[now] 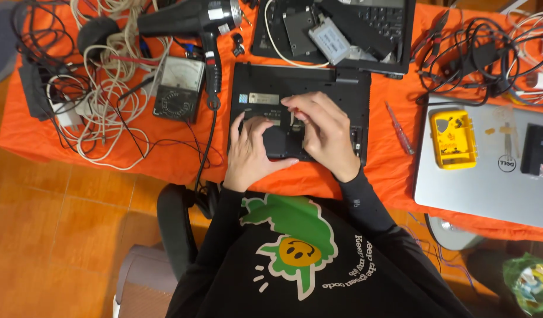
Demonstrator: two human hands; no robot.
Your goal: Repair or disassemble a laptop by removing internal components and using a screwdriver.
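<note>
Both hands are down on the black laptop base (301, 88), which lies flat near the front edge of the desk (389, 171), its orange cloth showing all round. The left hand (252, 150) rests palm-down on the base's lower left part, fingers spread and flat, gripping nothing. The right hand (324, 132) sits just beside it, fingers curled inward with the fingertips (289, 106) pressing at the middle of the base; whether they pinch some small part there cannot be told, since the hand covers the spot. The two hands are almost touching at the thumbs. Just left of the base stands an analog meter (180, 88), and above it lies a black hair dryer (189, 20), its cord running down past the base's left edge. A tangle of white and black cables (106, 82) fills the left end of the desk. Behind the base lies a second opened laptop (336, 29) with a silver drive on it. To the right, a red-handled screwdriver (399, 128) lies on the cloth, well apart from the hands, and beyond it a silver laptop (483, 182) carries a yellow box (454, 138).
</note>
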